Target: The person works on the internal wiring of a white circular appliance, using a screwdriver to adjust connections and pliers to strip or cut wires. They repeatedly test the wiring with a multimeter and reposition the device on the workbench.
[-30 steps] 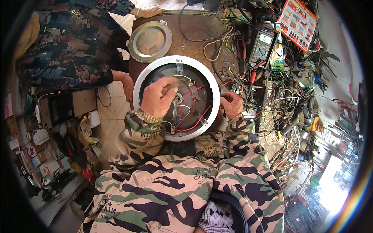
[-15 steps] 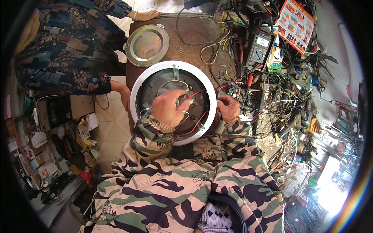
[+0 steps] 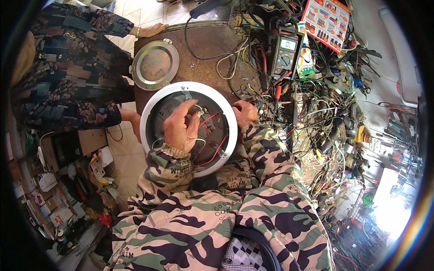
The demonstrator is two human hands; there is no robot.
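Note:
A round dark housing with a white rim [image 3: 144, 117] rests in front of me at the table's near edge. Inside it run red wires [image 3: 218, 151] and thin white wires [image 3: 199, 140]. My left hand [image 3: 181, 128] reaches into the housing, thumb and forefinger closed around the end of a white wire [image 3: 197, 107] near the far inner side. At the rim's right side my right hand [image 3: 245, 113] has its fingers curled against the edge. Its fingertips are partly hidden.
A round metal lid [image 3: 156, 65] lies beyond the housing on the brown table [image 3: 210, 40]. A multimeter [image 3: 285, 54] and a heap of tangled wires [image 3: 312, 117] fill the right. Another person's hand [image 3: 153, 30] rests on the far table edge, their other hand [image 3: 134, 124] beside the housing.
My right hand has moved away from me along the rim and now touches it. My left fingers have shifted slightly toward the far side inside the housing. The whole view has shifted.

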